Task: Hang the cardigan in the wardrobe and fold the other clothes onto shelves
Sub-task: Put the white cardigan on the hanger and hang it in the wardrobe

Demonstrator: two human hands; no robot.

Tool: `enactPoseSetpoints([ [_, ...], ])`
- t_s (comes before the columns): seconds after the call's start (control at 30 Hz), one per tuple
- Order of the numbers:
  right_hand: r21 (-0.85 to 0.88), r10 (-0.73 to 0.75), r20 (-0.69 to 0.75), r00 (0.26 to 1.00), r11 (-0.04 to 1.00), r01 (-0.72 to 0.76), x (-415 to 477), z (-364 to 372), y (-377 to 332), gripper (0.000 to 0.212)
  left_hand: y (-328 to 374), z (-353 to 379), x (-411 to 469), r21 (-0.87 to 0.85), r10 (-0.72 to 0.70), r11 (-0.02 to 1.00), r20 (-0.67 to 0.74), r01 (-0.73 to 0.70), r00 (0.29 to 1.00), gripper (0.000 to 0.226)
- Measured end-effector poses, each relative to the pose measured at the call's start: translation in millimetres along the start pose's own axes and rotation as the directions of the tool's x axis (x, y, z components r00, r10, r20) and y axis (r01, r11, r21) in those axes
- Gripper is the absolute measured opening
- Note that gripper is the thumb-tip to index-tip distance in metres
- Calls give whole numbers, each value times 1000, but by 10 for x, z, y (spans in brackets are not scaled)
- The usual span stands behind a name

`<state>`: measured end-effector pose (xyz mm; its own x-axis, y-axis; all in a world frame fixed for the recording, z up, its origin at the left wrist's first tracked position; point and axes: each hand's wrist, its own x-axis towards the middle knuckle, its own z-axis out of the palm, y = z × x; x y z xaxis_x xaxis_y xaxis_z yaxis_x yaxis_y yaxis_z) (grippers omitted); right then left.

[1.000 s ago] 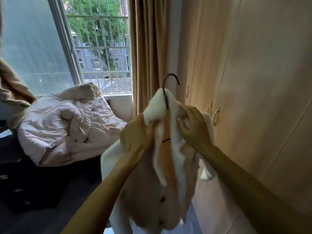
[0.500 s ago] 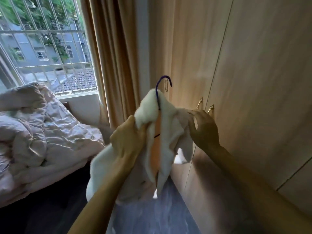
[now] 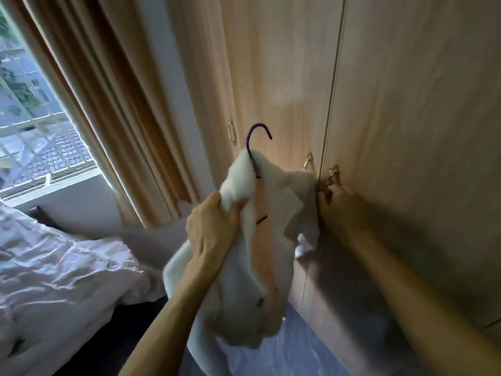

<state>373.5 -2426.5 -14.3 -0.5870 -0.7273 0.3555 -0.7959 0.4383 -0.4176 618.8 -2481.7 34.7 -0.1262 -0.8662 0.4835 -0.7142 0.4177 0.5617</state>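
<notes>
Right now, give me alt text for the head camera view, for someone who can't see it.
The left hand grips a fluffy white cardigan on a purple-hooked hanger, while the right hand grasps a brass handle on the closed light wooden wardrobe.

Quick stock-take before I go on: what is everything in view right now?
Cardigan: one, cream, on the hanger, before the wardrobe.
Hanger: one, purple hook, inside the cardigan.
Wardrobe: one, light wood, doors shut, right.
Door handles: three, brass, on the doors.
Curtain: one, tan, left of the wardrobe.
Window: one, barred, far left.
Bedding: one heap, white, lower left.
Floor: dark grey, bottom.
Left hand: grips the cardigan.
Right hand: at a door handle, grip unclear.
</notes>
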Motion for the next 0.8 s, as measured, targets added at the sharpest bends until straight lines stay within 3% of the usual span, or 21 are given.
enactPoseSetpoints([
  [0.23, -174, 224, -119, 967, 954, -242, 308, 329, -127, 37, -312, 184, 541, -138, 48, 990, 141, -28, 989, 32],
  [0.57, -289, 497, -266, 826, 776, -560, 555, 606, -464, 33, -1100, 259, 1435, -302, 226, 944, 297, -133, 928, 37],
  [0.8, -177, 582, -293, 758, 746, -642, 216, 743, -800, 28, -1451, 228, 1762, -360, 339, 907, 320, -217, 885, 45],
])
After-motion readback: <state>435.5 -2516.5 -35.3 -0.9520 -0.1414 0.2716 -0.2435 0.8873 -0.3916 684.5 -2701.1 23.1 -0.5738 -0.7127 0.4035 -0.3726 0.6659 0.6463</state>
